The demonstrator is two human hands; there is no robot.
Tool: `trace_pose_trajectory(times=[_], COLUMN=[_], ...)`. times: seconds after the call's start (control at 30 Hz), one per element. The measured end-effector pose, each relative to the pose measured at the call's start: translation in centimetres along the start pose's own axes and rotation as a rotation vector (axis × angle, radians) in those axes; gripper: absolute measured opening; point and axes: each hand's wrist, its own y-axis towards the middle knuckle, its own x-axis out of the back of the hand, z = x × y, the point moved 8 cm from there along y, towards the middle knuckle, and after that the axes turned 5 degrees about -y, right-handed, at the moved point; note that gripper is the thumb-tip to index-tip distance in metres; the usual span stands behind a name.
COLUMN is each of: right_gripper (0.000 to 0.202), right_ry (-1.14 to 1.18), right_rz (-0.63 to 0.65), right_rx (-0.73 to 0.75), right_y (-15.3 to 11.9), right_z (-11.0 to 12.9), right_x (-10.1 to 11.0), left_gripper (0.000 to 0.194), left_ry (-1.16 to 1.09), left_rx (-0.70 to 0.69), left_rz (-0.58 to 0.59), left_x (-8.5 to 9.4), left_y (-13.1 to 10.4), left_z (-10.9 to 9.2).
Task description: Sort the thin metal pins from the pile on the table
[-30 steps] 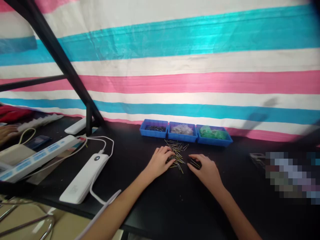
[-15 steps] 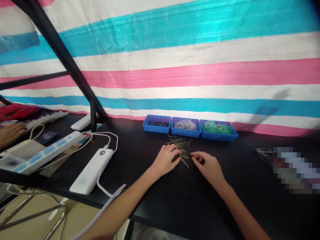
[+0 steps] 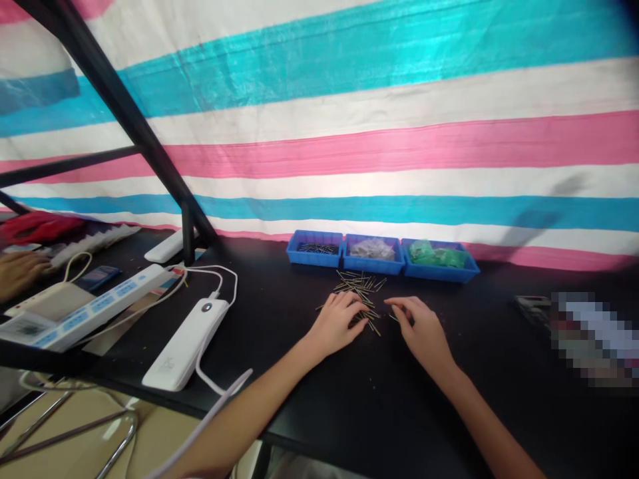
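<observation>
A loose heap of thin metal pins (image 3: 360, 287) lies on the black table (image 3: 309, 372), in front of three blue trays. My left hand (image 3: 338, 323) rests palm down at the heap's near left edge, fingertips touching pins. My right hand (image 3: 423, 330) lies palm down just right of the heap, fingers curled onto a few stray pins. Whether either hand pinches a pin is hidden by the fingers. The left blue tray (image 3: 314, 249) holds dark pins, the middle tray (image 3: 372, 253) small clear bags, the right tray (image 3: 439, 261) green pieces.
A white power bank (image 3: 186, 344) with a cable lies at the left, beside a white power strip (image 3: 84, 309). A black slanted frame post (image 3: 188, 229) stands behind them. Another person's hand (image 3: 20, 269) rests at the far left. A striped tarp (image 3: 349, 133) backs the table.
Both hands have stayed at the pin heap, shifting slightly as the fingers work among the pins. The view has shifted a little.
</observation>
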Motion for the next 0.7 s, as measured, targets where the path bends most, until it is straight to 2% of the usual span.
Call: trace_pose_trajectory(times=[0.23, 0.43, 0.7], right_gripper=[0.028, 0.026, 0.028], right_ry=[0.241, 0.421, 0.416], right_rz=[0.007, 0.141, 0.111], right_rx=[-0.010, -0.068, -0.072], right_y=[0.0, -0.3, -0.1], right_z=[0.9, 1.5, 1.3], right_x=[0.0, -1.2, -0.6], left_gripper=[0.023, 0.021, 0.015], left_ry=[-0.088, -0.239, -0.371], left_rx=[0.008, 0.056, 0.111], left_rz=[-0.023, -0.114, -0.260], left_x=[0.3, 0.8, 1.3], left_y=[-0.1, 0.0, -0.3], left_z=[-0.5, -0.5, -0.3])
